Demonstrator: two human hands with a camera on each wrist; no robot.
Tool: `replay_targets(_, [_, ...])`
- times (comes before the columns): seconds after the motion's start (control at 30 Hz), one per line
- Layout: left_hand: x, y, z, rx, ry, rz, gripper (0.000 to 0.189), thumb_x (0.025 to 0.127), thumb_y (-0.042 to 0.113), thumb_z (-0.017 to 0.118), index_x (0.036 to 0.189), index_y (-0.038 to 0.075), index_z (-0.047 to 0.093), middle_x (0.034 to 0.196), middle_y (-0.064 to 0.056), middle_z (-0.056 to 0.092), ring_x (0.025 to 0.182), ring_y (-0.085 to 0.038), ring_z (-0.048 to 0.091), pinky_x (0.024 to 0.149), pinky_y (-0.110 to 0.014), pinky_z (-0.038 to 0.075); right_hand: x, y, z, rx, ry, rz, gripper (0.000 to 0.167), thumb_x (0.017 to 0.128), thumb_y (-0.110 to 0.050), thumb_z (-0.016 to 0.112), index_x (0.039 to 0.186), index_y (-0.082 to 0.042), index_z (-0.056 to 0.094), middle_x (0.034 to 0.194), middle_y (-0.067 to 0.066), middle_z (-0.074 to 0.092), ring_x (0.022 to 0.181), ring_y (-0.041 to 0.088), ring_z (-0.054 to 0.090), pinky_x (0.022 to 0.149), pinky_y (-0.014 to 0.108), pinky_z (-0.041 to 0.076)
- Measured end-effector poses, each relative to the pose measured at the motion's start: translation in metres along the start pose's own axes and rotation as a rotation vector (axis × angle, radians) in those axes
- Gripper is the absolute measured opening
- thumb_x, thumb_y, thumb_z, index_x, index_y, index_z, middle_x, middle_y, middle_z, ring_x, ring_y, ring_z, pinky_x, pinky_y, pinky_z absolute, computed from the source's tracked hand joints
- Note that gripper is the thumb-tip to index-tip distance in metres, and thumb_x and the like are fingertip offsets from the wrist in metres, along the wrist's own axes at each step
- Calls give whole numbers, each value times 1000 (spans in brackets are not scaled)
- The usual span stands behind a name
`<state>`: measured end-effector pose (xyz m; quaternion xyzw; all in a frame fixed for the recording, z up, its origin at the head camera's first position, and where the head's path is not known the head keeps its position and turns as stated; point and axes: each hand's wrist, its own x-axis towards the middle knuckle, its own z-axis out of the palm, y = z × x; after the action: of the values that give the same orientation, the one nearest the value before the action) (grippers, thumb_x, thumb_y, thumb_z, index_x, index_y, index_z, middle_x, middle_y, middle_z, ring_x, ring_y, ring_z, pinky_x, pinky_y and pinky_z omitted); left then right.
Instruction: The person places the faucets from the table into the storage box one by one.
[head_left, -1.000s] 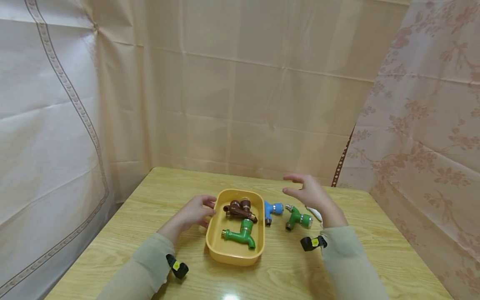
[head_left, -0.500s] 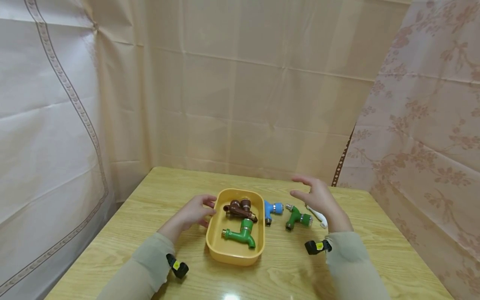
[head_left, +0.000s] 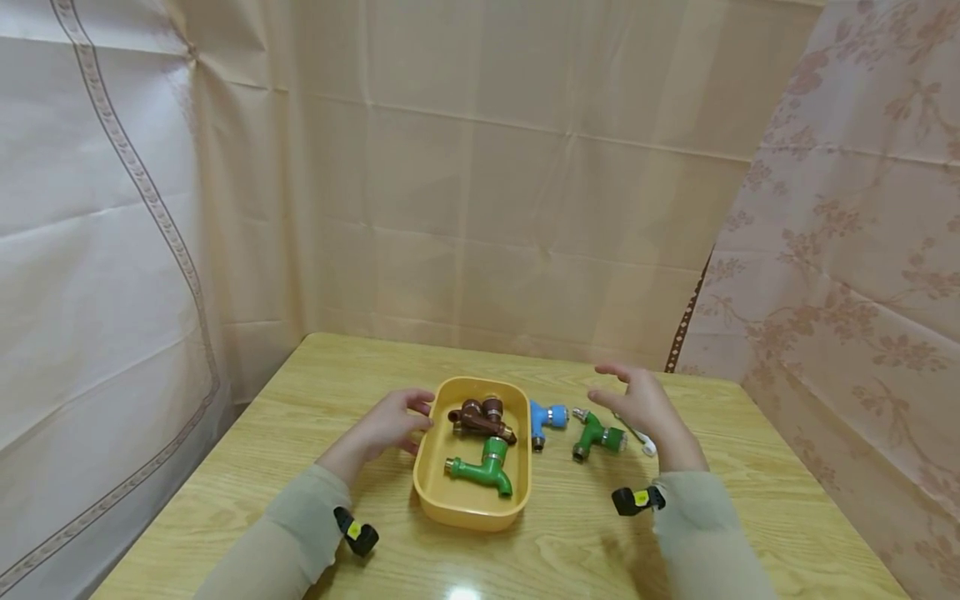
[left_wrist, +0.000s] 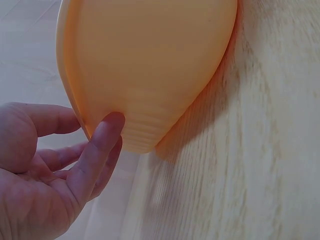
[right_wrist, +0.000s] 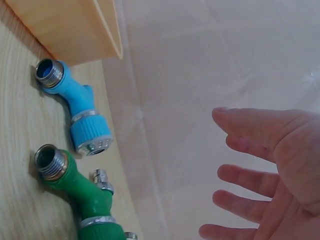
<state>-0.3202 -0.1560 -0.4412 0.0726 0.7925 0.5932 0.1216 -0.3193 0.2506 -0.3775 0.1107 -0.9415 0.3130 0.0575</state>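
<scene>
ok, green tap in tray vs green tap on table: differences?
Place: the tray tap lies inside the yellow tray; the table tap lies outside, on the table.
Ends: the tray tap has one brass-coloured end and one green; the table tap, two metal.
Shared: both green.

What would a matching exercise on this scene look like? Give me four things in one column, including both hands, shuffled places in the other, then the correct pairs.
Things:
1. blue tap
2. brown taps
3. left hand
4. right hand

Places, as seen in the head view:
A. inside the yellow tub
B. rightmost of these four, holding nothing
C. at the tub's left side
D. on the table, just right of the tub

Right pairs: 1-D, 2-A, 3-C, 4-B
</scene>
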Motion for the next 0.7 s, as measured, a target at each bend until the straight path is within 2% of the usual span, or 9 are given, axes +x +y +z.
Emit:
replay_targets(0.1, [0, 0, 0, 5, 0, 2, 50, 94, 0, 64, 142, -2, 52, 124, -19, 58, 97, -27, 66, 64, -41, 63, -2, 5, 2, -5, -21, 28, 62, 97, -39, 70, 149, -10, 52, 152, 23, 45, 131, 49, 47, 101, 66, 44])
replay_targets(0.2, [-1, 0, 0, 6, -1, 4, 50, 94, 0, 64, 142, -2, 52, 124, -20, 58, 97, -27, 66, 64, -41, 63, -3, 9, 4, -12, -41, 37, 63, 98, -39, 69, 150, -8, 50, 151, 26, 44, 136, 53, 40, 102, 69, 42])
replay_targets(0.53, [0, 0, 0, 2, -2, 6, 51, 94, 0, 64, 143, -3, 51, 125, -20, 57, 97, -27, 66, 64, -41, 63, -7, 17, 11, -20, -49, 55, 63, 97, -34, 71, 148, -4, 50, 149, 28, 46, 134, 53, 42, 102, 68, 43])
replay_targets(0.7, [0, 0, 0, -3, -1, 6, 51, 94, 0, 63, 143, -3, 51, 125, -21, 57, 98, -28, 65, 64, -41, 63, -7, 22, 15, -31, -78, 95, 64, 97, -32, 71, 150, -4, 48, 149, 30, 44, 132, 53, 43, 101, 69, 43])
